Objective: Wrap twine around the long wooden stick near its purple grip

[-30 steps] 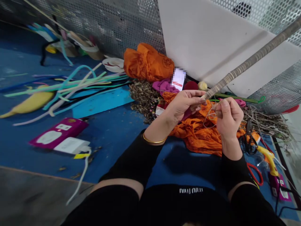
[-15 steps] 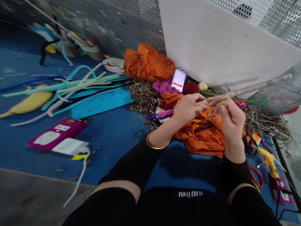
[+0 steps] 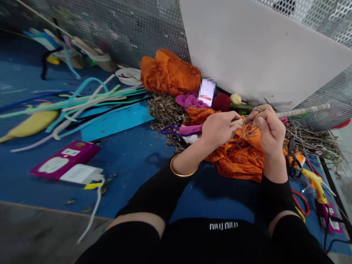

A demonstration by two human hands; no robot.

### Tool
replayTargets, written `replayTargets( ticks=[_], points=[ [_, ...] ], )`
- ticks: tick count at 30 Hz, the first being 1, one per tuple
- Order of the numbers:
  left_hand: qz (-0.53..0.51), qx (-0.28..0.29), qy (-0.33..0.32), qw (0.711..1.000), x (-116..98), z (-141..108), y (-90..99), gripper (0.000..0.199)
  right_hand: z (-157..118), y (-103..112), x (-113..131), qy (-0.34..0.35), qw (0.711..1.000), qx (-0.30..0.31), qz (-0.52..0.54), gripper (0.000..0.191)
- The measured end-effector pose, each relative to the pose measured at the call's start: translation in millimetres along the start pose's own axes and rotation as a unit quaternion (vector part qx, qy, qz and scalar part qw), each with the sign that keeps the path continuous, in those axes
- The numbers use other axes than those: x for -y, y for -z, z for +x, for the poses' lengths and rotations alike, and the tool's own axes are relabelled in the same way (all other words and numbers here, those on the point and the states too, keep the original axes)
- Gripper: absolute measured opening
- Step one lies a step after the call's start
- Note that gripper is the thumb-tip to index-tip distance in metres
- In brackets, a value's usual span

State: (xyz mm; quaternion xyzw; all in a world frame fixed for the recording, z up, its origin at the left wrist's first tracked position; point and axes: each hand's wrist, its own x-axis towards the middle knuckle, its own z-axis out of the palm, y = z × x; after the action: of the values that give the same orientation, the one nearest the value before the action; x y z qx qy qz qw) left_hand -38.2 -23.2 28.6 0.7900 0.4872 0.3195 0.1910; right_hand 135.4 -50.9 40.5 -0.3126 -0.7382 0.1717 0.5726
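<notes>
In the head view, I can see both hands up in front of the white board point(image 3: 247, 47), over a blue table point(image 3: 132, 146). The left hand point(image 3: 218, 128) pinches the pale end of a wrapped stick point(image 3: 301, 111) tightly between thumb and fingers. The right hand point(image 3: 271, 128) is closed around the same stick, which runs out past it to the right. Loose thin string point(image 3: 249, 134) dangles between the two, over crumpled orange cloth point(image 3: 239, 161).

The black top point(image 3: 187, 242) has white lettering point(image 3: 223, 225), upside down, that looks like "miu miu". The phone point(image 3: 207, 91) leaning at the back is lit, with a red bar, but its words are too blurred for me to read. Nor can I make out any writing on the magenta power strip point(image 3: 66, 157), where a white adapter point(image 3: 81, 173) sits.

Over at the back left stand two cups point(image 3: 106, 61), with blue, pink and tan stick-like pieces poking out; I can't tell quite what they are. Beside the orange bundle point(image 3: 170, 73) is a round white dish point(image 3: 128, 76) with something dark red in it.
</notes>
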Motion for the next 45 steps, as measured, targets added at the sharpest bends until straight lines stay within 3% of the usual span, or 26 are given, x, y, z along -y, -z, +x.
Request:
replayTargets(
  ticks=[13,20,25,33,36,39,45],
  points=[
    [0.111,-0.018,-0.11,0.987,-1.1,-3.3,-9.4,0.022,4.8,0.3,-18.4,-0.085,0.996,-0.003,-0.024,0.046],
    [0.161,-0.044,-0.159,0.973,3.8,-4.5,-14.8,0.044,3.9,3.0,-22.6,-0.093,0.993,0.01,-0.076,0.047],
    [0.149,-0.035,-0.199,0.968,6.8,-4.0,-14.6,0.03,4.2,2.0,-24.8,-0.099,0.993,0.014,-0.055,0.048],
    [0.135,-0.042,-0.183,0.973,10.8,-2.1,-13.8,0.029,6.2,2.7,-22.2,-0.112,0.994,-0.011,0.009,0.048],
    [0.104,-0.043,-0.153,0.982,14.5,0.8,-5.0,0.029,6.6,21.5,-16.6,-0.159,0.983,-0.044,0.077,0.043],
    [0.086,-0.054,-0.107,0.989,24.2,5.0,11.7,0.029,4.9,57.1,-12.0,-0.196,0.969,-0.079,0.127,0.042],
    [-0.018,-0.083,-0.016,0.996,54.2,5.4,52.0,0.021,-9.9,138.4,-26.1,-0.16,0.967,-0.172,0.102,0.025]
  ],
)
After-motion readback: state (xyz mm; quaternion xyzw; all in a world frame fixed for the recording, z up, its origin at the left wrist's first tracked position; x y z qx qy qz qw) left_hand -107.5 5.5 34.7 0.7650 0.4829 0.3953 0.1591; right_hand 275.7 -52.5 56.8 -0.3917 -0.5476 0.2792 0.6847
